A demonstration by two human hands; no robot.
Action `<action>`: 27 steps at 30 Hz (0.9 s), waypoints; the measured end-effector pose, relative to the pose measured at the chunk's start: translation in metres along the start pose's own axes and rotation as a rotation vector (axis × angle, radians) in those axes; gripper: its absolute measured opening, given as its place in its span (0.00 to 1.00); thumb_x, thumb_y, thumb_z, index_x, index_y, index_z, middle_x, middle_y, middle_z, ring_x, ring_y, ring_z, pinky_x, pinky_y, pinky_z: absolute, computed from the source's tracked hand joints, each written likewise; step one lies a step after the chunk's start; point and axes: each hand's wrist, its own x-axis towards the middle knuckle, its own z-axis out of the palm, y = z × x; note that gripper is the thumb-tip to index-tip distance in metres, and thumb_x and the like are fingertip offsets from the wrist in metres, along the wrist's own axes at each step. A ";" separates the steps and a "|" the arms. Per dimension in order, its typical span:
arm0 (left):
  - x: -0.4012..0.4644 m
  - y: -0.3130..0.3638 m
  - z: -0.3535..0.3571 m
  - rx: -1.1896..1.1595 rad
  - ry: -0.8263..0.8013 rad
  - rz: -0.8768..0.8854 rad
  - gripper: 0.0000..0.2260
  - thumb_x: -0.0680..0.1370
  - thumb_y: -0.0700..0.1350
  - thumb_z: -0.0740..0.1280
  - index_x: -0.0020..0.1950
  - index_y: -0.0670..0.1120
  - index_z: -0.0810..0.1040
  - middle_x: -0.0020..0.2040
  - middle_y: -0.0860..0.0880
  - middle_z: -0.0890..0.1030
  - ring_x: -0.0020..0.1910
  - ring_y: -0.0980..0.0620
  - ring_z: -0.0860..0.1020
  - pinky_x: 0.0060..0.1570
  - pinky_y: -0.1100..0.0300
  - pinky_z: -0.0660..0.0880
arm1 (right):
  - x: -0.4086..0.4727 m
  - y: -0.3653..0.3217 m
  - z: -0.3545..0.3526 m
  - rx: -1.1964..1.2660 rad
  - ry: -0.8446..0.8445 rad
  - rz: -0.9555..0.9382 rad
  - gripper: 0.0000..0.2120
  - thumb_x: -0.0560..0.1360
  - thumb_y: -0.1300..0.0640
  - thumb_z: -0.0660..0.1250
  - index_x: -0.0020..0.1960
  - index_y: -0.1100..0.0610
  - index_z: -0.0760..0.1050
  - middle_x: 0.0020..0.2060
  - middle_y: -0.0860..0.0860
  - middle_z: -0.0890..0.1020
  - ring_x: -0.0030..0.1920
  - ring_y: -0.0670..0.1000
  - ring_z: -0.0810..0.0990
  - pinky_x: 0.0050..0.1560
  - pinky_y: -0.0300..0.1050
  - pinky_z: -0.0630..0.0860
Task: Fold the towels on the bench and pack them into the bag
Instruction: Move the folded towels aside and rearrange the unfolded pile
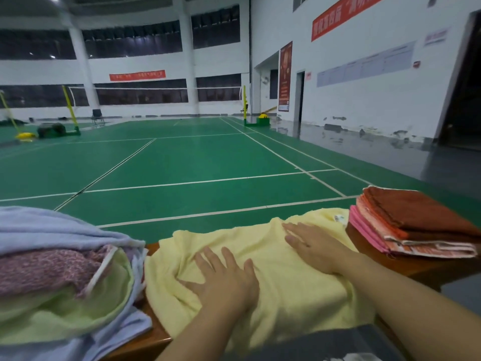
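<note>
A pale yellow towel (273,287) lies spread over the wooden bench (426,269) in front of me. My left hand (223,280) lies flat on its left part, fingers straight and spread. My right hand (315,246) presses flat on its right part, near a small white label. A stack of folded towels (416,225), brown on top with orange and pink below, sits at the bench's right end. On the left is a loose heap of unfolded towels (57,277): light blue, mauve and pale green. No bag is visible.
Beyond the bench stretches a green badminton court (182,165) with white lines. Net posts (244,105) and a chair (96,116) stand far off. White walls with red banners and dark doorways are on the right.
</note>
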 end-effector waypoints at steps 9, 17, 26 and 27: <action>0.002 -0.004 -0.003 0.006 0.020 0.000 0.33 0.81 0.64 0.39 0.83 0.50 0.41 0.81 0.43 0.35 0.79 0.39 0.34 0.64 0.22 0.33 | -0.024 0.063 -0.014 -0.114 0.347 0.316 0.24 0.83 0.39 0.52 0.72 0.49 0.71 0.71 0.51 0.74 0.70 0.55 0.70 0.71 0.53 0.67; 0.002 -0.005 -0.001 0.004 0.059 -0.004 0.32 0.81 0.64 0.39 0.83 0.51 0.42 0.82 0.44 0.37 0.80 0.40 0.35 0.65 0.23 0.33 | -0.027 -0.002 -0.009 -0.324 0.197 0.383 0.29 0.83 0.38 0.43 0.68 0.53 0.75 0.69 0.53 0.75 0.74 0.58 0.64 0.72 0.57 0.58; 0.001 -0.004 -0.003 0.019 0.065 -0.018 0.32 0.81 0.64 0.40 0.83 0.51 0.43 0.82 0.44 0.38 0.80 0.40 0.36 0.65 0.23 0.33 | -0.018 -0.078 0.024 -0.252 0.134 0.071 0.25 0.86 0.46 0.44 0.78 0.55 0.63 0.82 0.51 0.54 0.82 0.55 0.43 0.80 0.57 0.41; 0.001 -0.005 -0.003 0.019 0.063 -0.020 0.32 0.81 0.64 0.39 0.83 0.51 0.43 0.82 0.44 0.38 0.80 0.40 0.36 0.65 0.23 0.34 | -0.018 -0.081 0.024 -0.217 0.168 0.061 0.23 0.86 0.47 0.45 0.76 0.53 0.66 0.80 0.51 0.60 0.81 0.55 0.50 0.80 0.56 0.48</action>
